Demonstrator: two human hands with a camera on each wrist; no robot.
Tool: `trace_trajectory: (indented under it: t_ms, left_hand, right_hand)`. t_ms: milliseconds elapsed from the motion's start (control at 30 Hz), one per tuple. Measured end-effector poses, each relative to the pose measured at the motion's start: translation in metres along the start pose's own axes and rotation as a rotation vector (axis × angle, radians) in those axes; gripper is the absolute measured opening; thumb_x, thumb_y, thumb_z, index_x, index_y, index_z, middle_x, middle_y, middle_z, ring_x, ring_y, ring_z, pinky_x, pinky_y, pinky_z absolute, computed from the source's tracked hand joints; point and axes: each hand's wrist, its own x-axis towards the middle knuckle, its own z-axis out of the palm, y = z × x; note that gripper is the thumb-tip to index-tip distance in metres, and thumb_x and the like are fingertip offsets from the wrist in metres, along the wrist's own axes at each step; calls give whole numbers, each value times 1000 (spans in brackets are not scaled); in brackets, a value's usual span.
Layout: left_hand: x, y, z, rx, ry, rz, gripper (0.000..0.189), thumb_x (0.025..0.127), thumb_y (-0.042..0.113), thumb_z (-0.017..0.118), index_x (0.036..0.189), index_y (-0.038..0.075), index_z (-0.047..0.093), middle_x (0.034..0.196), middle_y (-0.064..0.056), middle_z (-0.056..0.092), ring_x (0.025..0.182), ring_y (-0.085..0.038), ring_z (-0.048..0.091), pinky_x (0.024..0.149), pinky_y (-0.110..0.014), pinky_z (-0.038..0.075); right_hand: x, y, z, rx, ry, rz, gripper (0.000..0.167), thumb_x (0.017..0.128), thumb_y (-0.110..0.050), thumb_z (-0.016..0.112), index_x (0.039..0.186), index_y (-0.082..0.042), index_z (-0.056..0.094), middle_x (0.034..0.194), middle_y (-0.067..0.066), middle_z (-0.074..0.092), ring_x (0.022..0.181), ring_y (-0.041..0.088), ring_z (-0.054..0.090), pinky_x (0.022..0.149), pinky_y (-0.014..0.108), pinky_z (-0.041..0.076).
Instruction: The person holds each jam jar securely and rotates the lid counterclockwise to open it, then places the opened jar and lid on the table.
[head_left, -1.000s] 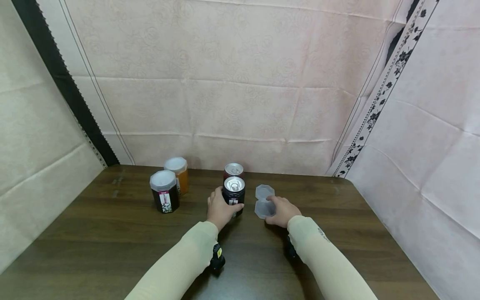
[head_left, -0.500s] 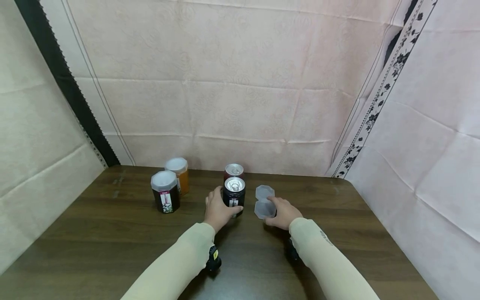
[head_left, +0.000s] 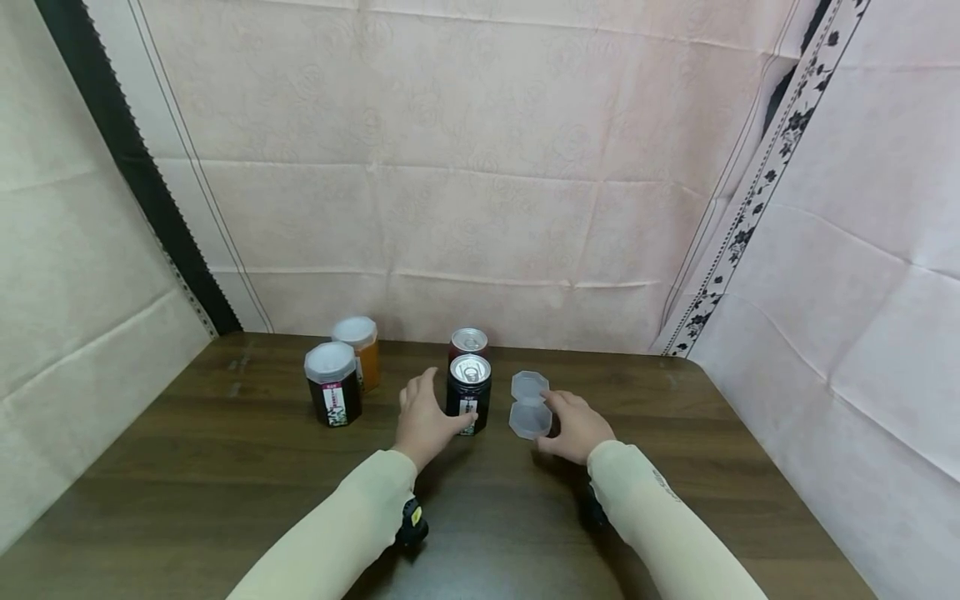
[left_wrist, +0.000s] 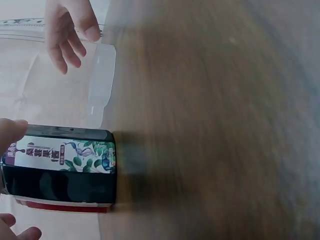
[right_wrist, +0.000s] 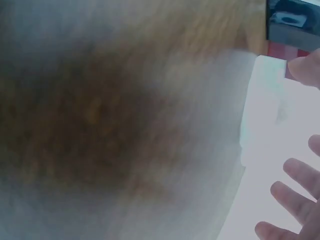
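A dark octagonal jar (head_left: 469,400) with a silver pull-tab top and a white label stands upright on the table, in front of a dark red jar (head_left: 468,340) of similar top. To its left is my left hand (head_left: 423,421), its thumb and fingers spread around the dark jar's side. In the left wrist view, the dark jar (left_wrist: 60,160) shows between thumb and fingers, with a gap on the finger side. Two translucent octagonal lids (head_left: 530,419) lie one behind the other on the right. My right hand (head_left: 576,427) hovers at their right edge, fingers spread with nothing between them.
Two jars with white lids on stand at the left: one dark (head_left: 332,400), with an amber one (head_left: 363,354) behind it. The brown wooden table (head_left: 225,492) ends at pale cloth walls (head_left: 480,217) at the back and sides.
My left hand has loosened from the dark jar and drawn left and back. My right hand has shifted slightly right, away from the lids. The jars and lids stay in place.
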Motion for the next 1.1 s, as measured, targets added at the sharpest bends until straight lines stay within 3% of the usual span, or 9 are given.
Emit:
trace_trajectory:
  t_ms: [333, 600, 1100]
  left_hand:
    - [-5, -2, -15, 119, 5, 106, 94, 72, 44, 82, 145, 9, 35, 145, -19, 37, 133, -38, 32, 107, -58, 33]
    - [-12, -2, -26, 223, 10, 178, 92, 72, 44, 82, 144, 8, 38, 142, -20, 40, 130, -38, 35, 105, -60, 34]
    - [-23, 2, -45, 140, 33, 197, 89, 75, 39, 81, 144, 7, 36, 144, -19, 38, 132, -37, 34, 105, -58, 36]
  right_hand:
    - [-9, -12, -12, 2, 86, -21, 78, 80, -38, 74, 145, -10, 42, 144, 15, 45, 131, 34, 43, 102, 53, 42]
    - [-13, -22, -19, 113, 148, -32, 75, 81, -37, 74, 144, -10, 43, 142, 14, 47, 131, 35, 43, 103, 53, 40]
    - [-21, -36, -27, 424, 185, 5, 72, 85, -29, 72, 146, -10, 39, 147, 13, 42, 134, 33, 40, 108, 54, 33]
